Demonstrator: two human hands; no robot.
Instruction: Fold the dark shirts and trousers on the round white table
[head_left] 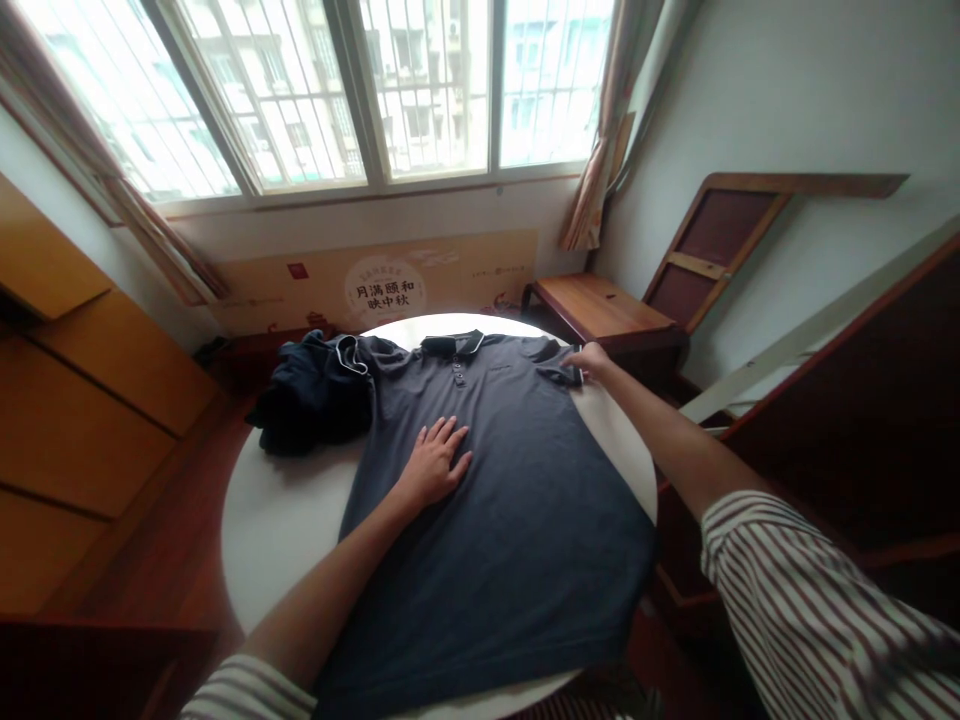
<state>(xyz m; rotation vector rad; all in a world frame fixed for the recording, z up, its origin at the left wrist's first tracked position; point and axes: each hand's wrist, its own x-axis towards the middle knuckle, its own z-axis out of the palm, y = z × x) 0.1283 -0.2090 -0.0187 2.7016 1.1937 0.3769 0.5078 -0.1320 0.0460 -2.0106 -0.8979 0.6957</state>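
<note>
A dark grey-blue polo shirt [525, 500] lies spread front side up, its buttoned collar toward the window and its hem hanging at the near table edge. My left hand [436, 462] rests flat on the shirt's chest, fingers spread. At the far right, my right hand [591, 362] pinches the cuff of the shirt's sleeve, which has a white trim line. The other sleeve reaches toward a heap of dark clothes [311, 395] on the left of the table.
Under the shirt is a round white table [277, 540]. A wooden bench [600, 310] stands beyond it at right. A printed banner board [300, 285] leans below the barred window [420, 90]. Wooden cabinets [90, 400] line the left, and dark wooden furniture [847, 430] the right.
</note>
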